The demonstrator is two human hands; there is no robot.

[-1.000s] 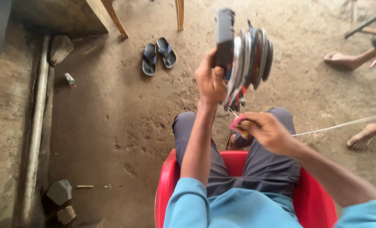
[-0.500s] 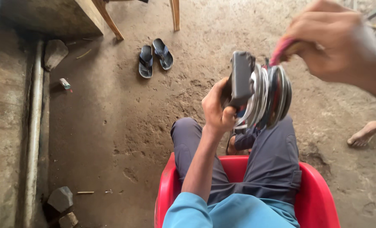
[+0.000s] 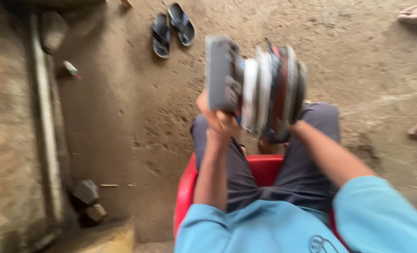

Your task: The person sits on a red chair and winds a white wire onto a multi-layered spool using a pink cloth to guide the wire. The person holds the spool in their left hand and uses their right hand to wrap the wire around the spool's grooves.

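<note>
Left hand grips grey block end of disc stack, raised over your lap above red chair. Right hand hidden behind stack; grip unclear. Picture blurred. Keep stack level, wrist firm, discs squeezed together.

Red plastic chair, light blue shirt, dark sandals, brown dirt floor

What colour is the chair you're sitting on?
Red, a plastic chair, seen in the head view.

- No packages, labels, signs or screens are showing anywhere in this blurred view of the dirt floor and seated person.
</note>
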